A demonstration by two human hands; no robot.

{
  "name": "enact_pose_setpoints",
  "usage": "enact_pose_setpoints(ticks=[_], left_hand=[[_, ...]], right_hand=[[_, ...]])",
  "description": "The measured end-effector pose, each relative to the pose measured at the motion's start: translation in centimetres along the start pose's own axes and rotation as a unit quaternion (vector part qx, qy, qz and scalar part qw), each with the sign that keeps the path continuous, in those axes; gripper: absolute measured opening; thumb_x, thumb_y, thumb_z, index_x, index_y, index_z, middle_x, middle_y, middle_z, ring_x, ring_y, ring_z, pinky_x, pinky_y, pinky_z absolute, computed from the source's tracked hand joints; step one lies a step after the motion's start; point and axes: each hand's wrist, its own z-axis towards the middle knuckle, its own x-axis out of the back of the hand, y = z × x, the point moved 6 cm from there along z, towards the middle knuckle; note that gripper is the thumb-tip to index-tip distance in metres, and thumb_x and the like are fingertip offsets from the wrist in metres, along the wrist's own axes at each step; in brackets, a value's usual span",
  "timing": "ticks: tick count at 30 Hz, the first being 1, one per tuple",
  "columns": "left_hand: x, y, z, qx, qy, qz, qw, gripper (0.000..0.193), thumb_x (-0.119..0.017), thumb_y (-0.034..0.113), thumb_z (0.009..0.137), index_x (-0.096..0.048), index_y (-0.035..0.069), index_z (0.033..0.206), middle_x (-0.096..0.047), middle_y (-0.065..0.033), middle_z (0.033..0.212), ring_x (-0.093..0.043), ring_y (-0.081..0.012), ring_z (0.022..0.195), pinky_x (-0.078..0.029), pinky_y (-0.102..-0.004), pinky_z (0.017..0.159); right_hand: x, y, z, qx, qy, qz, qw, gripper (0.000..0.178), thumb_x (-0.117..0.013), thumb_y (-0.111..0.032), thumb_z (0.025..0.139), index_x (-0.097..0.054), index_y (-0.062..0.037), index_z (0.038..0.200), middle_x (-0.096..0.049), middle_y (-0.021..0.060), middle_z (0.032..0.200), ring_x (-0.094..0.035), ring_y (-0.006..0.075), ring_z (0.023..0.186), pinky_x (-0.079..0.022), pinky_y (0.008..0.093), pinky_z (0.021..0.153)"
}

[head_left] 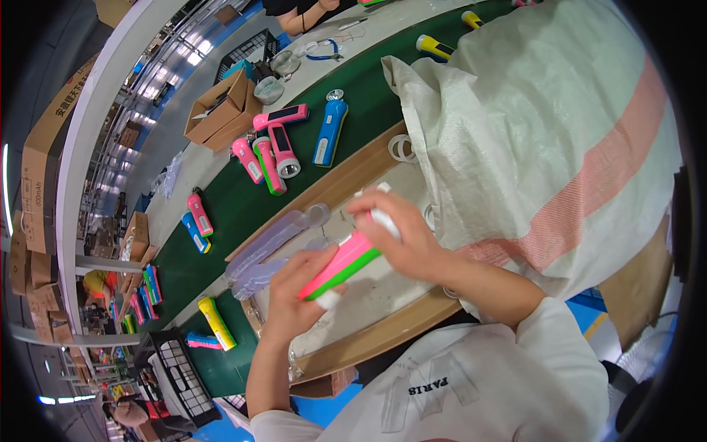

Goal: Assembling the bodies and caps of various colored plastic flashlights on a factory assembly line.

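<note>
A pink and green flashlight [342,264] is held at a slant over the shallow tray in front of me. My left hand [293,295] is closed around its lower end, where something white shows by the palm. My right hand [403,239] grips the upper end, its fingers around a white round part [384,221]. The right fingers are slightly blurred. Clear plastic pieces [269,243] lie at the tray's left side, next to my left hand. White rings [401,148] lie at its far corner.
The tray's cardboard rim [368,335] runs before me. Beyond it, a green belt [243,221] carries pink, blue and yellow flashlights [331,131]. A large white woven sack [515,132] bulges at the right. An open cardboard box [221,110] and a co-worker's arm [302,18] are across the belt.
</note>
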Motion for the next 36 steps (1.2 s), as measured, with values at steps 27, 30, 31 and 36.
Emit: enact_pose_setpoints(ticks=[27, 30, 31, 36], left_hand=[[-4.0, 2.0, 2.3, -0.113, 0.011, 0.24, 0.964, 0.057, -0.077, 0.009, 0.064, -0.063, 0.016, 0.119, -0.06, -0.0109, 0.099, -0.059, -0.027, 0.082, -0.049, -0.035, 0.065], [-2.8, -1.2, -0.2, 0.07, -0.008, -0.117, 0.991, 0.057, -0.077, 0.01, 0.071, -0.061, 0.013, 0.125, -0.062, -0.0134, 0.099, -0.062, -0.0276, 0.089, -0.051, -0.0336, 0.074], [-3.3, -1.7, -0.8, 0.151, -0.043, -0.264, 0.952, 0.057, -0.077, 0.01, 0.072, -0.06, 0.012, 0.127, -0.063, -0.0138, 0.099, -0.063, -0.0277, 0.091, -0.051, -0.0332, 0.077], [-4.4, 2.6, 1.7, -0.121, -0.02, 0.274, 0.954, 0.048, -0.077, 0.012, 0.069, -0.065, 0.014, 0.115, -0.061, -0.0096, 0.099, -0.06, -0.0257, 0.082, -0.049, -0.0332, 0.061]], right_hand=[[2.4, 8.9, -1.4, -0.454, -0.015, 0.263, 0.851, 0.039, -0.04, -0.034, 0.098, -0.065, -0.004, 0.1, -0.064, 0.0094, 0.091, -0.061, 0.0164, 0.094, -0.047, 0.0305, 0.084], [2.6, 1.7, 0.2, -0.216, -0.1, 0.18, 0.954, 0.044, -0.035, -0.036, 0.1, -0.064, -0.0028, 0.107, -0.055, 0.0119, 0.121, -0.051, 0.0222, 0.117, -0.039, 0.0341, 0.1], [2.7, 0.6, -0.3, -0.069, -0.109, 0.113, 0.985, 0.046, -0.034, -0.038, 0.099, -0.064, -0.003, 0.105, -0.057, 0.0114, 0.116, -0.053, 0.0232, 0.109, -0.041, 0.0346, 0.095], [1.5, 8.2, -2.3, -0.452, -0.029, 0.27, 0.85, 0.039, -0.035, -0.031, 0.099, -0.063, -0.0044, 0.1, -0.063, 0.0086, 0.096, -0.059, 0.0149, 0.093, -0.047, 0.0305, 0.082]])
